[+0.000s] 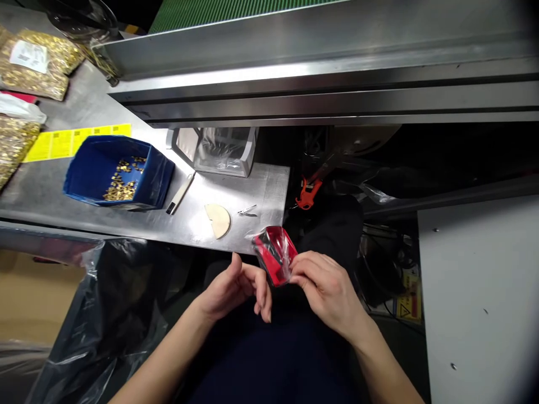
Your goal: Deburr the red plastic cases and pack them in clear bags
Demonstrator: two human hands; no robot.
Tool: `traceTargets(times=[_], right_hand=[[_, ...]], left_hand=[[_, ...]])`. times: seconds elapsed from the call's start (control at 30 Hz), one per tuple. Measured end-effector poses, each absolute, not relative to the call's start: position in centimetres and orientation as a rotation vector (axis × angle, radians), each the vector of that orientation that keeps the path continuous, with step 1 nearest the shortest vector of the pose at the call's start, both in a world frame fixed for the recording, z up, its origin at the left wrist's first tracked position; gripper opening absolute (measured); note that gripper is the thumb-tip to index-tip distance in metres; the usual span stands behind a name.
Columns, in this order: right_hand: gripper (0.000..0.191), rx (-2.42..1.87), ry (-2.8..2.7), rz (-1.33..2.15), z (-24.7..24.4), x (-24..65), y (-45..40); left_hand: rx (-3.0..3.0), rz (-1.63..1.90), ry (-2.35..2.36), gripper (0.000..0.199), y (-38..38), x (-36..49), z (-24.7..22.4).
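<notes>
A red and black item in a clear plastic bag (273, 255) hangs from my right hand (326, 289), whose fingers pinch the bag's right edge. My left hand (240, 289) is just left of the bag, thumb raised and fingers loosely curled, with nothing in it. On the metal table (269, 188) beyond my hands lie a cream half-round disc (218, 220) and a small metal clipper-like tool (247, 211). A white-handled tool (181, 192) rests beside a blue bin (162, 174) with small brass-coloured parts inside.
A grey-framed clear bin (248, 151) stands under the metal conveyor frame (315, 73). Bags of brass-coloured parts (54, 47) and a yellow label strip (61, 144) lie at left. Black plastic (113, 303) drapes over a cardboard box (33, 297). An orange tool (309, 193) hangs right of the table.
</notes>
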State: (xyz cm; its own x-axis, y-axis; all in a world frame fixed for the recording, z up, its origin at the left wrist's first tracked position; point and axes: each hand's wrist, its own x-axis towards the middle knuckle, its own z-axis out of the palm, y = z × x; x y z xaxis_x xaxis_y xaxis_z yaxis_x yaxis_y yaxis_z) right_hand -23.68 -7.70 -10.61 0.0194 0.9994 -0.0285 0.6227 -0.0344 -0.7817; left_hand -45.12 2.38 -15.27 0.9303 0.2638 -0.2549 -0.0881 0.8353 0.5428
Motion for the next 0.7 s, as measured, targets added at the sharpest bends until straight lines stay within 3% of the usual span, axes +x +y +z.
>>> traceTargets(times=[0.13,0.27,0.47,0.53,0.7], right_hand=[[0.015,-1.542,-1.661,1.118,-10.1,-25.1,-8.1],[0.016,-1.338,-1.322,1.405,-10.0,-27.7,-8.5],[0.031,-1.183,-0.706,1.372,-11.1,-29.1,-8.3],[0.028,-1.164,-0.542,1.305,-11.4,-28.8,-8.1],[0.017,-1.385,-0.597,1.064,-11.1,-27.7,-7.5]], left_hand=[[0.682,0.311,0.441,0.053,4.3,-45.2,-15.2],[0.708,0.298,0.457,0.049,4.1,-44.6,-15.2],[0.753,0.518,0.487,0.048,1.8,-43.5,-15.6],[0.756,0.55,0.45,0.059,0.9,-43.5,-15.5],[0.879,0.407,0.48,0.122,-0.4,-43.5,-14.5]])
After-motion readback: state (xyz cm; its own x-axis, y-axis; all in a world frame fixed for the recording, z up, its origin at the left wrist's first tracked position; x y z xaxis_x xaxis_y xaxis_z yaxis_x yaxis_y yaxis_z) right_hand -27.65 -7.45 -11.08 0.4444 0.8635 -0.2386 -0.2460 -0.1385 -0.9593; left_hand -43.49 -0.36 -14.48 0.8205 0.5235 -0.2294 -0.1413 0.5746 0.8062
